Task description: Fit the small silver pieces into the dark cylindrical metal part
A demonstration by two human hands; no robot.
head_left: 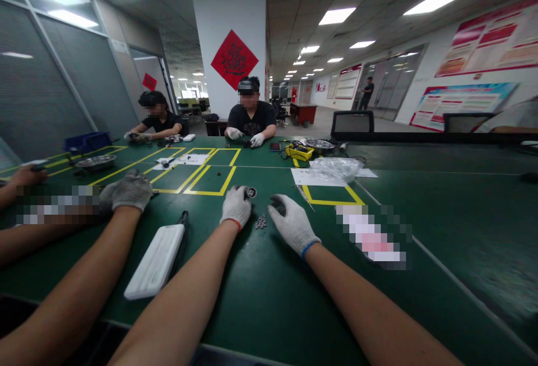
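My left hand (236, 207), in a white knitted glove with an orange cuff edge, is closed around a small dark cylindrical part (251, 192). The part's round end, with a pale rim and small holes, faces me. Just right of that hand, on the green table, lies a little pile of small shiny metal rings or nuts (260, 221); their exact kind is too small to tell. My right hand (294, 225), gloved with a blue cuff edge, hovers beside the pile, fingers slightly bent and apart, with nothing visible in them.
A white power bank (155, 262) with a black cable lies left of my forearm. Beyond are tweezers (306, 198), a clear plastic bag (336, 170), a yellow tray (299, 152) and yellow tape outlines. A co-worker's gloved hands (130, 191) work close at left; two people sit opposite.
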